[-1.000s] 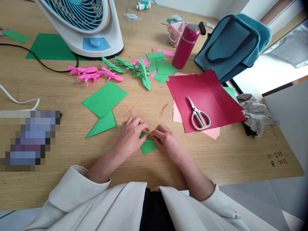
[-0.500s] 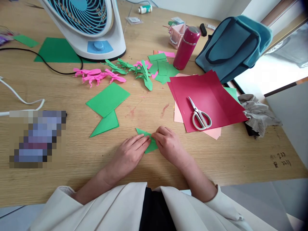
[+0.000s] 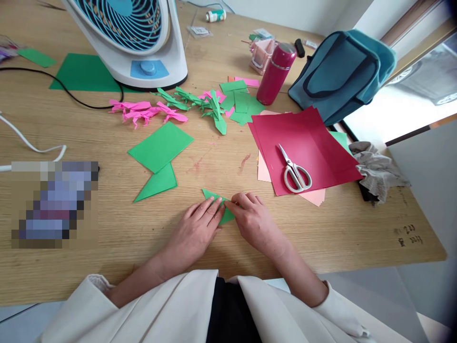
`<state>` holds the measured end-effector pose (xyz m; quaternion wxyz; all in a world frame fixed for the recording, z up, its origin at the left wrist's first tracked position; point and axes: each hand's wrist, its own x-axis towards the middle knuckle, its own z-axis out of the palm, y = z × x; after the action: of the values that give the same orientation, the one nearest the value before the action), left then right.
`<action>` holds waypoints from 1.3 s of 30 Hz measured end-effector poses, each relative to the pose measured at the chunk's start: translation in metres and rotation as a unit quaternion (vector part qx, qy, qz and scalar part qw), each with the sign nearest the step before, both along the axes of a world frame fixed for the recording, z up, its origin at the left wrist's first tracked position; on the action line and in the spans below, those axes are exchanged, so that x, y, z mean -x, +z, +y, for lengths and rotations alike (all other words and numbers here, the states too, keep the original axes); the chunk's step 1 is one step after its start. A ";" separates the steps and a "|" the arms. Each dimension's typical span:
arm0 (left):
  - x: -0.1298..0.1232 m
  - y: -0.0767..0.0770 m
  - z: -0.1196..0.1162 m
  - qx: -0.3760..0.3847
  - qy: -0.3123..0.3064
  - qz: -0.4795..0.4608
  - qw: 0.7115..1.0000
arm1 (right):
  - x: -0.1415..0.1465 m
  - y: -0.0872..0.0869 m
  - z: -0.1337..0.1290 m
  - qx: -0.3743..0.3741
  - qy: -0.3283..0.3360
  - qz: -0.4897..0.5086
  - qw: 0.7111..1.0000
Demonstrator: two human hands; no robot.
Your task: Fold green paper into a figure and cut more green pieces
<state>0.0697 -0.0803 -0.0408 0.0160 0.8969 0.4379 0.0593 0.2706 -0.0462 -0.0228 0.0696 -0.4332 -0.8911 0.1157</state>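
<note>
A small folded piece of green paper [image 3: 227,217] lies on the table in front of me, partly hidden under my fingers. My left hand [image 3: 197,227] rests flat on its left part, fingers stretched out and pressing down. At the right side of the paper, my right hand [image 3: 255,222] has its fingers curled, with thumb and forefinger pinching the edge. Beyond my left hand lie a green paper rectangle [image 3: 160,146] and a folded green piece with a pointed end [image 3: 159,183], the two overlapping.
White-handled scissors [image 3: 295,171] lie on red paper sheets [image 3: 317,143] at the right. Pink folded figures [image 3: 143,112] and green ones [image 3: 216,112] sit farther back, near a fan [image 3: 153,69], a red bottle [image 3: 276,74] and a teal bag [image 3: 346,71]. A pixelated area covers the left.
Both hands stay at the green paper. The left fingers have shifted slightly and cover its lower left corner; the right hand has moved a little rightward. The view has tilted slightly.
</note>
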 end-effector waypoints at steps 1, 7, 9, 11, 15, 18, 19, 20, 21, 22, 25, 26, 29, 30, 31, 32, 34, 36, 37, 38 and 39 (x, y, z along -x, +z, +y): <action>-0.001 -0.001 -0.002 0.005 0.006 0.002 1.000 | 0.000 -0.001 -0.001 -0.004 0.001 -0.007 1.000; -0.006 -0.009 -0.008 0.023 0.015 -0.005 1.000 | 0.004 -0.002 -0.007 -0.022 -0.001 -0.038 0.999; -0.005 -0.009 -0.008 0.027 0.010 -0.002 1.000 | 0.004 -0.002 -0.009 -0.024 -0.002 -0.043 0.999; -0.005 -0.008 -0.007 0.032 0.008 0.004 0.999 | 0.003 -0.001 -0.012 -0.022 -0.004 -0.042 0.999; -0.006 -0.004 -0.006 0.043 0.011 0.011 0.999 | 0.001 0.001 -0.023 -0.018 -0.019 -0.022 0.999; -0.006 -0.003 -0.006 0.054 0.011 0.016 0.998 | 0.005 -0.001 -0.032 -0.019 -0.036 -0.008 0.999; -0.006 -0.003 -0.006 0.057 0.011 0.018 0.998 | 0.006 -0.003 -0.036 -0.018 -0.042 -0.007 0.999; -0.006 -0.004 -0.006 0.059 0.012 0.018 0.998 | 0.008 -0.005 -0.038 -0.016 -0.048 -0.006 0.999; -0.005 -0.004 -0.006 0.060 0.012 0.017 0.998 | 0.010 -0.007 -0.041 -0.015 -0.054 -0.006 0.998; -0.005 -0.005 -0.006 0.061 0.012 0.015 0.998 | 0.012 -0.009 -0.043 -0.013 -0.059 -0.006 0.998; -0.004 -0.009 -0.007 0.061 0.011 0.008 0.998 | 0.014 -0.013 -0.047 -0.006 -0.070 -0.010 0.997; -0.004 -0.011 -0.007 0.059 0.012 0.005 0.998 | 0.014 -0.013 -0.047 -0.003 -0.073 -0.013 0.997; -0.003 -0.015 -0.008 0.050 0.014 -0.004 0.999 | 0.014 -0.014 -0.050 0.001 -0.084 -0.017 0.996; -0.002 -0.016 -0.008 0.047 0.013 -0.006 0.999 | 0.014 -0.015 -0.051 0.000 -0.088 -0.017 0.996; -0.002 -0.016 -0.008 0.045 0.010 -0.006 0.999 | 0.014 -0.017 -0.052 -0.002 -0.092 -0.017 0.996; -0.002 -0.017 -0.008 0.043 0.006 -0.005 0.999 | 0.014 -0.018 -0.053 -0.006 -0.096 -0.018 0.995; -0.001 -0.017 -0.009 0.040 0.000 -0.003 0.999 | 0.013 -0.021 -0.055 -0.015 -0.102 -0.019 0.995; 0.000 -0.018 -0.009 0.036 -0.002 -0.003 0.999 | 0.011 -0.024 -0.057 -0.024 -0.111 -0.020 0.993; 0.000 -0.018 -0.009 0.034 -0.002 -0.003 0.999 | 0.010 -0.025 -0.058 -0.028 -0.118 -0.021 0.992; 0.000 -0.018 -0.009 0.032 -0.004 -0.004 0.999 | 0.008 -0.025 -0.059 -0.030 -0.126 -0.023 0.991; 0.000 -0.018 -0.009 0.032 -0.005 -0.005 0.999 | 0.006 -0.025 -0.060 -0.032 -0.135 -0.027 0.990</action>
<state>0.0693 -0.0896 -0.0589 0.0472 0.8978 0.4349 0.0499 0.2648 -0.1066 -0.0481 0.0745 -0.5501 -0.8292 0.0651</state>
